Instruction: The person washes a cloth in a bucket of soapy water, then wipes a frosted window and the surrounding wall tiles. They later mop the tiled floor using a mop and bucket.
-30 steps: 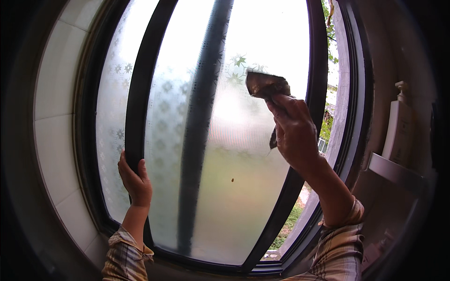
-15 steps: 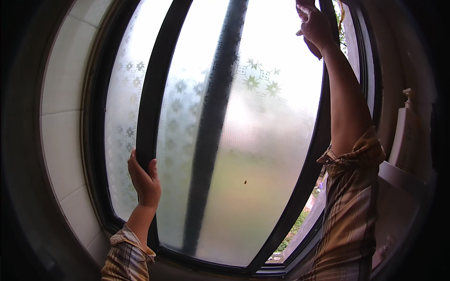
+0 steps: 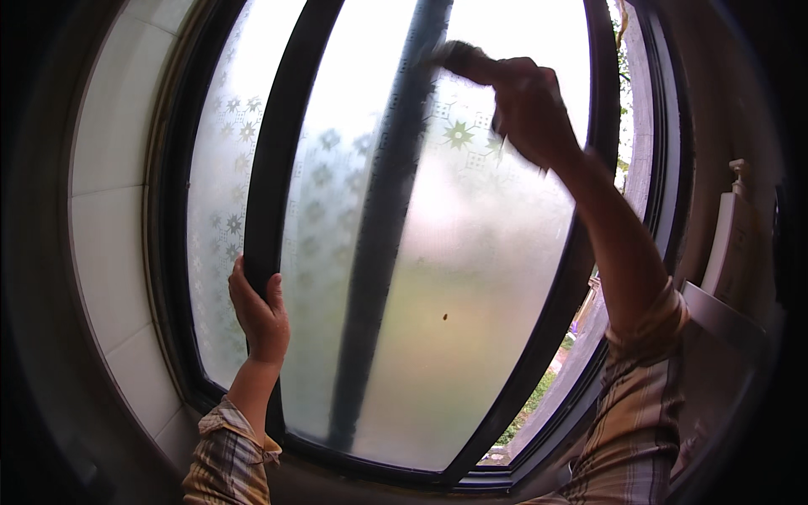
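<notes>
- Over the pane [image 3: 467,252], near its top: dark cloth [image 3: 465,61] gripped by the right hand [image 3: 532,109], blurred.
- Along the pane's left edge: bar [image 3: 276,160] clasped by the left hand [image 3: 260,316].

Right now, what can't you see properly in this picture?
In the head view:
Right hand: its fingers are blurred.
Dark cloth: blurred, and partly covered by that hand.
Window frame: its top is cut off by the upper edge.
Speck: too small to name.
Outdoors behind the frosted glass: the glass hides the shapes.
</notes>
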Available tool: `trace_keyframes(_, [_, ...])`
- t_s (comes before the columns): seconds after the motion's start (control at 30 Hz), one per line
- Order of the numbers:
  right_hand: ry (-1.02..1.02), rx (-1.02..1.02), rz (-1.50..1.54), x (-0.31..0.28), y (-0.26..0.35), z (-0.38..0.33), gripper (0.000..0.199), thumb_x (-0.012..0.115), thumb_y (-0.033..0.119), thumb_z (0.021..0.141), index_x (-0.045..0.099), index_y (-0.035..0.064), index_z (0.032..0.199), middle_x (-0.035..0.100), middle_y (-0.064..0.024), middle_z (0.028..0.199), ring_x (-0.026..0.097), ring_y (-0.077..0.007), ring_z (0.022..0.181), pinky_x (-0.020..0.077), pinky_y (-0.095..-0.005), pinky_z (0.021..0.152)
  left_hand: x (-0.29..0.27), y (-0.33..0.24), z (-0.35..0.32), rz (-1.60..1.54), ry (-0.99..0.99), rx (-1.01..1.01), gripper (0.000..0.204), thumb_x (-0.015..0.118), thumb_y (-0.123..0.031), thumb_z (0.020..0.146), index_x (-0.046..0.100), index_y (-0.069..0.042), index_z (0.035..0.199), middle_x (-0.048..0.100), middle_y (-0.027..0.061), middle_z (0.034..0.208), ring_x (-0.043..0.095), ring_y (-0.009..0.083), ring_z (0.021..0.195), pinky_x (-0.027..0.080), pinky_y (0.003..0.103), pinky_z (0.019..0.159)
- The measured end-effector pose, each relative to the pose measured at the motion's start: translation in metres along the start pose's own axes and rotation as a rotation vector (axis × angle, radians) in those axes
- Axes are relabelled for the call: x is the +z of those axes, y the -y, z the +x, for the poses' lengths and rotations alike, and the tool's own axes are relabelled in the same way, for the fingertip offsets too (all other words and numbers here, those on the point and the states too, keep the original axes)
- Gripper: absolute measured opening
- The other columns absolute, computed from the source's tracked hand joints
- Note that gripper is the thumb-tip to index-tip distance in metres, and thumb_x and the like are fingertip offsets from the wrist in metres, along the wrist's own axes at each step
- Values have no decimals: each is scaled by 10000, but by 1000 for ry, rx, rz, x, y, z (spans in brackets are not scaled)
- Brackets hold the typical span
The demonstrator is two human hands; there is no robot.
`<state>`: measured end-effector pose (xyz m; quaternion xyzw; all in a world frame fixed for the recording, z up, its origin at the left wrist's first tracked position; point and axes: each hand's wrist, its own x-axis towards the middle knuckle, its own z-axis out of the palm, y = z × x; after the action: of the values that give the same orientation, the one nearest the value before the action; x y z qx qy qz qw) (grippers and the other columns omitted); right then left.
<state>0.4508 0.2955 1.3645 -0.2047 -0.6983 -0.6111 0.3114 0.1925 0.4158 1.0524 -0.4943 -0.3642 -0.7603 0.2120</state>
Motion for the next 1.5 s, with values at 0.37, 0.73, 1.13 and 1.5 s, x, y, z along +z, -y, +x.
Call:
trace_keyframes(0.37, [14,-102,266,83,123,-32,388,495,-14,751,544,-7,1135,531,-166,1116,449,-332,1014,368,-460,871,5,-2,-5,-44,60,-45,484,564,-154,880,334,56,1252,461,228,1141,465,401,1056,378,444,908])
trace_keyframes(0.73, [-53,51,-174,53,-21,76,286,460,112,871,536,96,1146,576,-91,1033,534,-193,924,454,-337,736,9,-25,-8,-56,171,-93,512,620,-200,827,368,69,1182,469,232,1024,464,399,961,384,452,849])
trace_keyframes(1.13, [101,-47,-255,116,91,43,551,611,134,784,428,19,1292,436,-136,1272,462,-280,1047,384,-414,912,-6,-26,-2,-116,229,-108,481,667,-137,791,383,43,1136,457,209,1027,432,372,961,366,449,843])
trace_keyframes(1.5, [51,303,-232,119,6,150,485,448,167,913,329,144,1382,332,-53,1426,408,-238,1193,339,-325,1008,-1,-30,-12,-149,305,-129,539,689,-185,777,371,60,1137,457,227,1005,443,388,938,367,450,831])
